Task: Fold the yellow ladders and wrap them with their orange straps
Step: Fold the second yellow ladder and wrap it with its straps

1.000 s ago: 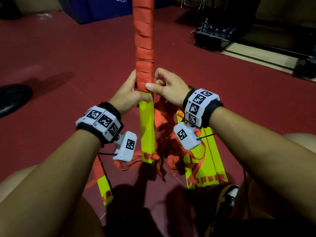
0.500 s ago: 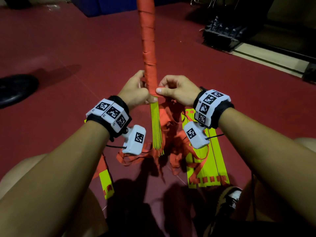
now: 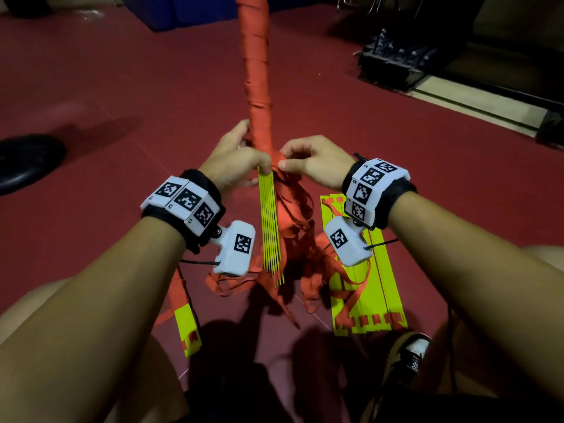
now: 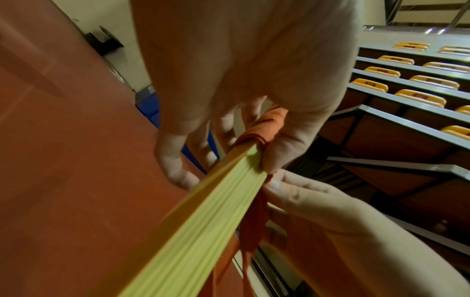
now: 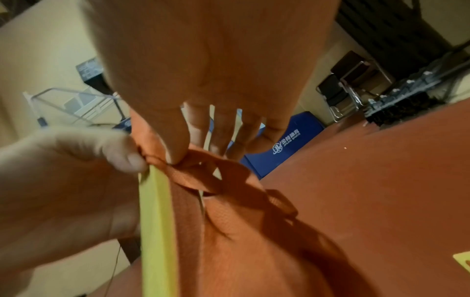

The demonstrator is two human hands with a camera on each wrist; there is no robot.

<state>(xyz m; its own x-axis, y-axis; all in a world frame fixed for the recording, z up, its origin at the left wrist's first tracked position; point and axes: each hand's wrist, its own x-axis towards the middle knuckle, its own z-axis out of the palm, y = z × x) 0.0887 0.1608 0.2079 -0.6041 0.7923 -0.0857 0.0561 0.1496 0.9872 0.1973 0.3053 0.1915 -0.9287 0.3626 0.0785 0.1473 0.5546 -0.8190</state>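
A folded bundle of yellow ladder slats (image 3: 270, 227) stands upright between my knees, seen edge-on. Its upper length is bound in orange strap (image 3: 256, 71). My left hand (image 3: 236, 161) grips the bundle where the wrapping ends, thumb on the slats (image 4: 223, 193). My right hand (image 3: 300, 161) pinches the orange strap (image 5: 193, 162) beside the bundle, at the same height. Loose orange strap (image 3: 294, 239) hangs in a tangle from there to the floor. A second set of yellow slats (image 3: 364, 288) lies flat under my right wrist, and one more yellow slat (image 3: 186, 328) lies at lower left.
The floor (image 3: 122, 87) is dark red. A black shoe (image 3: 27, 161) rests at the far left, a blue mat (image 3: 195, 13) at the back, dark equipment (image 3: 393, 61) at the back right. My own shoe (image 3: 409, 352) is beside the flat slats. Tiered seats (image 4: 406, 80) rise behind.
The bundle has turned from its flat yellow face to edge-on. Both hands stay at the lower end of the wrapping, and my right hand has gone from holding the bundle to pinching the strap.
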